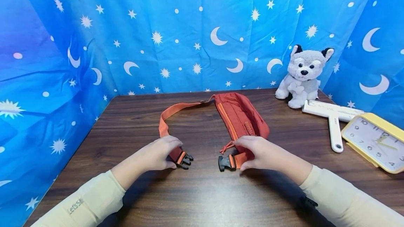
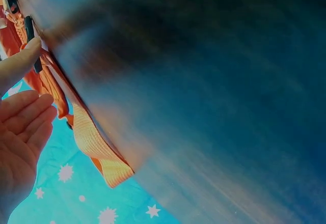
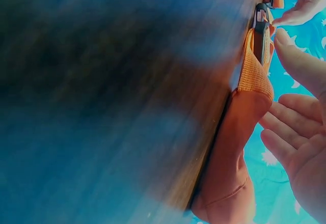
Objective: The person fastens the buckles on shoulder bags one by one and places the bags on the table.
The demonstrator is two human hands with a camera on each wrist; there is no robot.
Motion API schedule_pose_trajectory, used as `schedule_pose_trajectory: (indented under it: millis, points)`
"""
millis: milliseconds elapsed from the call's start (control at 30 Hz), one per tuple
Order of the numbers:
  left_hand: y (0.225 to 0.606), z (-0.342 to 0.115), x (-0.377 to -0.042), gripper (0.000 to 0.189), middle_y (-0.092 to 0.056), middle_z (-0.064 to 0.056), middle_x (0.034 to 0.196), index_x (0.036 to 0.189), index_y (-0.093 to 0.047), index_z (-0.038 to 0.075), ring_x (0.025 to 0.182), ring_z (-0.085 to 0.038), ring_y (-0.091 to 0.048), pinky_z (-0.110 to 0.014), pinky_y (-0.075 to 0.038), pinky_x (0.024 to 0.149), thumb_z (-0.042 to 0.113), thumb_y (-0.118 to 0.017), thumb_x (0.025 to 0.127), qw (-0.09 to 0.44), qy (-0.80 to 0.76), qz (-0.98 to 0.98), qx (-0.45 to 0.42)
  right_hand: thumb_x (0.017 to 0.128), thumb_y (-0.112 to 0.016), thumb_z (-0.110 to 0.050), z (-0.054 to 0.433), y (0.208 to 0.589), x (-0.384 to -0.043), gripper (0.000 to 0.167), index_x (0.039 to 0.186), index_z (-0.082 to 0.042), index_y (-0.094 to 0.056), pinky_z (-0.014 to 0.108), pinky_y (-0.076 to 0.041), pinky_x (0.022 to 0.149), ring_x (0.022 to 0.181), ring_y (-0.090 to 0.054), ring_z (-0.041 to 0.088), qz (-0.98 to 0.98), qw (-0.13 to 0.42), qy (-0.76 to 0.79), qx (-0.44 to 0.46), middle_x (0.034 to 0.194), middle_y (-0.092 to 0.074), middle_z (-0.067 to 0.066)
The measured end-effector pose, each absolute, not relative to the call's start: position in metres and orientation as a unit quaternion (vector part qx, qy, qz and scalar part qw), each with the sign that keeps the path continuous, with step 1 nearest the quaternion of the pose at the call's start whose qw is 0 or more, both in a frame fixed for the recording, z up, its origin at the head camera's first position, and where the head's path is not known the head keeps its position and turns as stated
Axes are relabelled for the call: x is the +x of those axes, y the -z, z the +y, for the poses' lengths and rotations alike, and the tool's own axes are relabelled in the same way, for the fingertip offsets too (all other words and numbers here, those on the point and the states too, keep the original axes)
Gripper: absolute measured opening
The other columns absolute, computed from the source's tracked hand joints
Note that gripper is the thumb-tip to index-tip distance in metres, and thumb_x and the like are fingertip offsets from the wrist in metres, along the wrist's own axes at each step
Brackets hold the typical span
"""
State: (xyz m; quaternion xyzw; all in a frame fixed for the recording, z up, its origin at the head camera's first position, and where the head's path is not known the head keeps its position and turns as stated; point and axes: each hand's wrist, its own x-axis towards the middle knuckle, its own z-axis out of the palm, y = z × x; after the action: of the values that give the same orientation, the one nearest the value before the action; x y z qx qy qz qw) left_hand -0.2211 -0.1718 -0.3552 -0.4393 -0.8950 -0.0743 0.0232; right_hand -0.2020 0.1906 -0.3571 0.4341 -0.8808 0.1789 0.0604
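A red waist bag [image 1: 241,115] lies on the table with its orange strap [image 1: 164,118] looped out to the left. My left hand [image 1: 159,153] is at the strap end with the black pronged buckle half [image 1: 185,160]; its thumb and fingers stand apart around the webbing. At the bag's near end, my right hand [image 1: 263,154] is beside the short strap that carries the black socket buckle half [image 1: 225,163]. The two buckle halves lie apart, facing each other. In both wrist views, the left fingers [image 2: 33,114] and the right fingers [image 3: 288,122] look relaxed, without a pinch on the strap.
On the right are a grey and white plush dog [image 1: 303,76], a white T-shaped tool [image 1: 335,122] and a yellow-framed clock [image 1: 377,143]. A blue curtain [image 1: 189,31] with moons and stars hangs behind the dark wooden table [image 1: 202,199].
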Motion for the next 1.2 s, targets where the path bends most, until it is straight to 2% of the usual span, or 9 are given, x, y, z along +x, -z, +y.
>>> schedule_pose_trajectory:
  millis: [433,600,833,1067,1200]
  points:
    - [0.355,-0.170,-0.221,0.056,-0.058,-0.008,0.110,0.116,-0.058,0.000,0.106,-0.022,-0.053,-0.039,-0.045,0.089,0.022,-0.083,0.070,0.019,0.070,-0.891,-0.448,0.070,-0.082,-0.036,0.184,0.357,-0.203,0.063,0.117,0.001,-0.060,0.041,-0.048,0.084,0.098,-0.058,0.020,-0.879,0.054,-0.164,0.444,0.108,-0.061,0.009]
    - [0.355,-0.169,-0.222,0.051,-0.059,-0.005,0.106,0.113,-0.059,0.003,0.101,-0.020,-0.054,-0.038,-0.046,0.085,0.020,-0.082,0.071,0.010,0.073,-0.889,-0.452,0.071,-0.081,-0.034,0.182,0.359,-0.205,0.056,0.113,-0.003,-0.061,0.039,-0.048,0.081,0.095,-0.058,0.019,-0.877,0.039,-0.168,0.449,0.105,-0.061,0.006]
    - [0.355,-0.168,-0.220,0.049,-0.059,-0.007,0.105,0.113,-0.059,0.001,0.101,-0.022,-0.055,-0.039,-0.047,0.084,0.018,-0.081,0.073,-0.002,0.076,-0.888,-0.454,0.070,-0.082,-0.033,0.180,0.359,-0.206,0.051,0.109,-0.007,-0.063,0.038,-0.048,0.079,0.091,-0.058,0.018,-0.868,0.040,-0.175,0.462,0.100,-0.061,0.002]
    - [0.355,-0.164,-0.221,0.046,-0.060,-0.007,0.104,0.112,-0.060,0.001,0.100,-0.021,-0.055,-0.038,-0.047,0.084,0.017,-0.080,0.074,-0.009,0.070,-0.885,-0.459,0.072,-0.080,-0.037,0.179,0.358,-0.204,0.055,0.113,-0.005,-0.062,0.041,-0.046,0.084,0.099,-0.057,0.018,-0.880,0.020,-0.155,0.448,0.107,-0.061,0.004]
    - [0.355,-0.164,-0.223,0.044,-0.060,-0.006,0.103,0.110,-0.061,0.002,0.098,-0.020,-0.056,-0.037,-0.048,0.082,0.017,-0.080,0.074,-0.009,0.069,-0.885,-0.460,0.072,-0.080,-0.035,0.179,0.359,-0.205,0.052,0.111,-0.005,-0.064,0.039,-0.047,0.082,0.098,-0.058,0.017,-0.874,0.019,-0.162,0.457,0.104,-0.062,0.003]
